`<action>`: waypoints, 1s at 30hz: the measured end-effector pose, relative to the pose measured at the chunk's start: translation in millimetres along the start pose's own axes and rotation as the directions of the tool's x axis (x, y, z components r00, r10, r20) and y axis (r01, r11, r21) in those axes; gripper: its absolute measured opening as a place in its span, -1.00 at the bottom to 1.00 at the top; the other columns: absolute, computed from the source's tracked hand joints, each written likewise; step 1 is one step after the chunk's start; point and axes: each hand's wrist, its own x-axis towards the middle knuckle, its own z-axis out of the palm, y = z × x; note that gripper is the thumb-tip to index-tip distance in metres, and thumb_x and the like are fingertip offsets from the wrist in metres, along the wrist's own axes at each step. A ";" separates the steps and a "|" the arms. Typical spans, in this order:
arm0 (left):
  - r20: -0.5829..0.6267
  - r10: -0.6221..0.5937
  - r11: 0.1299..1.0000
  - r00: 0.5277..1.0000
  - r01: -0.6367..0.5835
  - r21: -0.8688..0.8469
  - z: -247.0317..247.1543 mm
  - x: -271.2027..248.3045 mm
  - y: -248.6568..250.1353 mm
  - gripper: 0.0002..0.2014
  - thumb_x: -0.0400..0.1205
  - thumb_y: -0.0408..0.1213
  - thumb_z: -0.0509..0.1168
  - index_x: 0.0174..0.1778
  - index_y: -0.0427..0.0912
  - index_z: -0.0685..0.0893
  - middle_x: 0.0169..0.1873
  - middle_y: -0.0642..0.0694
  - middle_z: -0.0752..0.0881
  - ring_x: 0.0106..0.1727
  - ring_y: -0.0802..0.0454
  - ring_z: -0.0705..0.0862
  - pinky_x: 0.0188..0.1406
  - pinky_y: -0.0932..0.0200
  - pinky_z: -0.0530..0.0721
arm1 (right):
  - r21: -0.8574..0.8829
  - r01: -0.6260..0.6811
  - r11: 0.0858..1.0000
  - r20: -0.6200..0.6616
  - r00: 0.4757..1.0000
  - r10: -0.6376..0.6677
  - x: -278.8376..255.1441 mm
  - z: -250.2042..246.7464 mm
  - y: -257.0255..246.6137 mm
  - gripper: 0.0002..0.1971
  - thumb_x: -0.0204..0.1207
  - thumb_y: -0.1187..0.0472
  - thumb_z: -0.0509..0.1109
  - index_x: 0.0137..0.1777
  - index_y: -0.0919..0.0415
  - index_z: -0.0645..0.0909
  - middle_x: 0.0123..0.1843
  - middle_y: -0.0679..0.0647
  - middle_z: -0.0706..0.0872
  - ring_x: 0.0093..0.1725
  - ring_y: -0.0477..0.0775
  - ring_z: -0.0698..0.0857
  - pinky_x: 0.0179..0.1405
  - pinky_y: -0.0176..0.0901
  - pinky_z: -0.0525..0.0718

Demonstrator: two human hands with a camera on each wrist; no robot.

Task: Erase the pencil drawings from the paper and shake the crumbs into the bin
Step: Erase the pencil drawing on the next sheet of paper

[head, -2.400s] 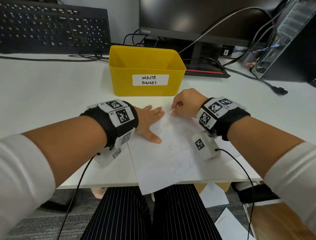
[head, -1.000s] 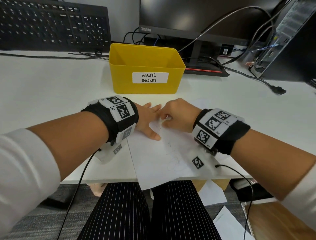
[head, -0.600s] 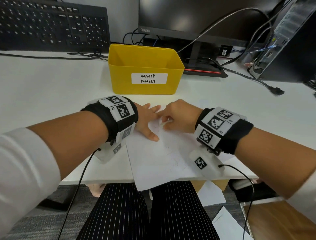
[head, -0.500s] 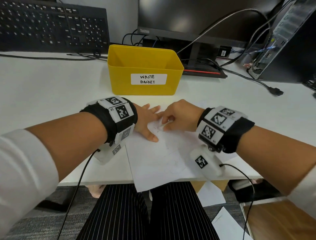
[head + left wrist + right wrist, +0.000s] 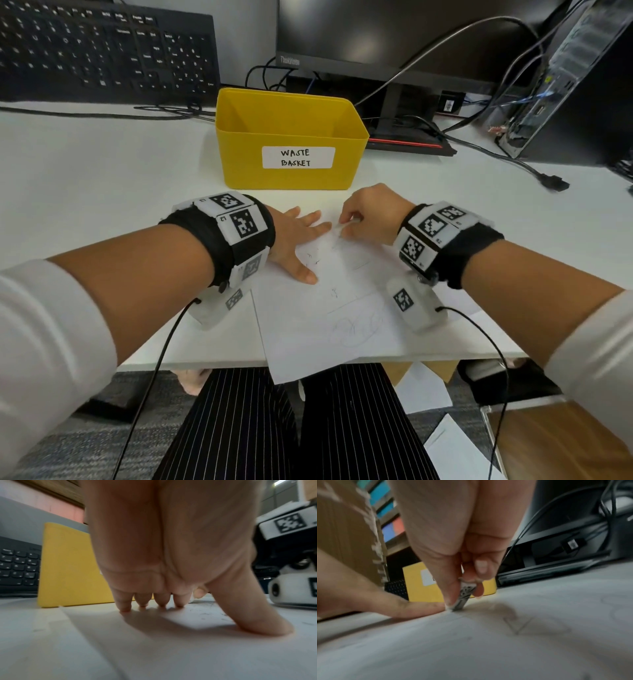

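Paper [image 5: 318,318] lies before yellow bin [image 5: 291,144], contents unseen.

Paper [image 5: 342,322] on desk [image 5: 102,178] — before bin [image 5: 291,137]

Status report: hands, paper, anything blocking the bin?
Left hand flat on paper. Right hand pinching eraser, rubbing. Scribbles remain. Waste basket unobstructed.

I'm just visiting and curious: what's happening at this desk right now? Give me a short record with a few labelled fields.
Activity: rubbing out pencil drawings
Left hand: flat, pressing the paper down
Right hand: pinching an eraser, its tip on the paper's far end
Drawings left: faint marks near the desk's front edge
Bin: yellow, labelled WASTE BASKET, just beyond the hands
Crumbs: not yet tipped; paper lies on the desk
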 end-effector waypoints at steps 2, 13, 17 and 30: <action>0.004 -0.006 1.000 1.000 0.006 0.007 -0.6 -1.2 0.4 -0.01 0.56 0.25 0.19 0.62 0.01 -0.38 0.62 -0.02 -0.38 0.65 -0.16 -0.30 0.61 -0.26 -0.08 | -0.017 -0.039 0.999 -0.025 0.999 0.038 5.2 -1.0 2.1 -0.73 0.54 0.16 0.35 0.18 0.23 0.67 0.20 0.13 0.68 0.22 0.09 0.59 0.00 -0.30 0.40; 0.008 -0.010 1.000 1.000 0.010 0.007 -1.6 -4.9 2.7 -0.03 0.57 0.24 0.19 0.62 0.02 -0.38 0.62 -0.01 -0.39 0.65 -0.15 -0.30 0.61 -0.25 -0.08 | 0.007 -0.070 0.998 -0.020 0.997 0.070 4.9 -0.9 7.6 -0.75 0.54 0.15 0.34 0.14 0.22 0.69 0.16 0.10 0.70 0.16 0.07 0.61 -0.04 -0.30 0.41; 0.009 -0.009 1.000 1.000 0.009 0.009 -2.8 -4.6 2.8 -0.03 0.57 0.23 0.20 0.63 0.02 -0.37 0.62 -0.03 -0.37 0.65 -0.18 -0.30 0.60 -0.26 -0.08 | -0.035 0.007 0.999 0.008 1.000 -0.007 1.3 2.1 -4.1 -0.74 0.55 0.20 0.31 0.16 0.26 0.67 0.13 0.12 0.70 0.15 0.09 0.61 -0.04 -0.29 0.40; 0.020 -0.013 1.000 1.000 0.012 0.009 -3.6 -5.6 4.3 -0.03 0.57 0.22 0.20 0.63 0.01 -0.37 0.62 -0.04 -0.38 0.65 -0.18 -0.30 0.61 -0.26 -0.09 | -0.070 0.031 0.997 0.001 1.000 -0.031 -3.7 4.4 -7.7 -0.74 0.56 0.21 0.30 0.16 0.29 0.67 0.15 0.18 0.69 0.17 0.14 0.61 0.03 -0.22 0.47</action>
